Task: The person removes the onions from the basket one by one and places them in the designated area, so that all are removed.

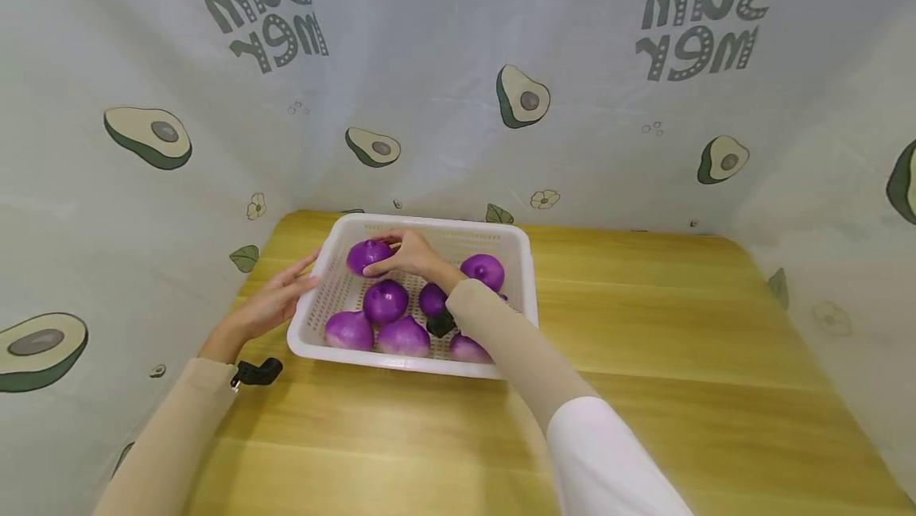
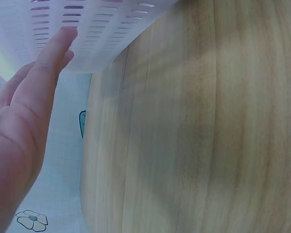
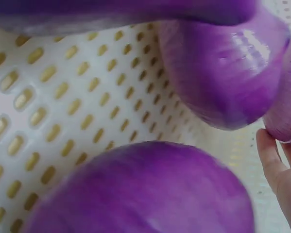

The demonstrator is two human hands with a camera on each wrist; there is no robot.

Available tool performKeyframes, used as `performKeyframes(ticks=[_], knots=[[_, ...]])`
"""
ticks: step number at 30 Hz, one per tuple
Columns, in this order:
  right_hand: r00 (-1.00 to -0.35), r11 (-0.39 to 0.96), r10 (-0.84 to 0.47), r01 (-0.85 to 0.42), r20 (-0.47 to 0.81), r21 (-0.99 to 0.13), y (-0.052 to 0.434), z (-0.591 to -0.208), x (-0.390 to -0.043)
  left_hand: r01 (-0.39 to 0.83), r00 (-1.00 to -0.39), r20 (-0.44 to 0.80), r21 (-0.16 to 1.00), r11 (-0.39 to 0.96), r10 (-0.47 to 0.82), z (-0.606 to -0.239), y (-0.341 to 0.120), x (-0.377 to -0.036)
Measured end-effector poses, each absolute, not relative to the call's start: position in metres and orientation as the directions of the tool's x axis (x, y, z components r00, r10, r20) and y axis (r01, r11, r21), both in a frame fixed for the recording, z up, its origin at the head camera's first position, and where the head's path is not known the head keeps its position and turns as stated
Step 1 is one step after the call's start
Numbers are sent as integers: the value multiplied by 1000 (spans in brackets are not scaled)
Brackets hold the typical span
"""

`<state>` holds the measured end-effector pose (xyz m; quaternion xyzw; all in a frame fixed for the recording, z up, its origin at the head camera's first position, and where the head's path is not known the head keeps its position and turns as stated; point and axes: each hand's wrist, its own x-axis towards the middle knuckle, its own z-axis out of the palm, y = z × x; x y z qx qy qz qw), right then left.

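Note:
A white perforated basket (image 1: 520, 277) stands on the wooden table and holds several purple onions. My right hand (image 1: 390, 255) reaches into its far left corner and curls round one purple onion (image 1: 363, 256). In the right wrist view the fingertips (image 3: 274, 167) touch that onion (image 3: 287, 119), with other onions (image 3: 223, 77) close by over the basket floor (image 3: 62, 107). My left hand (image 1: 304, 271) lies with straight fingers against the basket's left wall. The left wrist view shows the left hand (image 2: 48, 73) touching the slotted wall (image 2: 101, 24).
A small dark object (image 1: 440, 323) lies among the onions. A black clip-like piece (image 1: 258, 373) sits by my left wrist. Avocado-print cloth (image 1: 444, 102) walls the table on three sides. The bare wooden tabletop (image 1: 680, 341) stretches to the right and front.

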<state>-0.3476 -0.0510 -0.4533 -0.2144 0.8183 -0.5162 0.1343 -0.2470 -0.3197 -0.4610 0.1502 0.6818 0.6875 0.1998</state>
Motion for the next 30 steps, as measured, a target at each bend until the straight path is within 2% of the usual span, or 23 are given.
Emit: performKeyframes(ticks=[8, 17, 21, 30], knots=[[-842, 295, -540, -173, -14, -940, -39, -421, -343, -77, -884, -80, 997, 24, 460, -460, -318, -246], [-820, 203, -572, -170, 25, -964, 5, -375, -343, -77, -876, -58, 997, -20, 479, -462, -316, -243], [-828, 171, -556, -194, 68, -966, 32, -359, -343, -69, -876, -65, 998, 9, 478, -464, -318, -241], [-893, 164, -435, -208, 118, -964, 110, -344, -345, -65, -872, -65, 998, 17, 485, -461, -321, -242]])
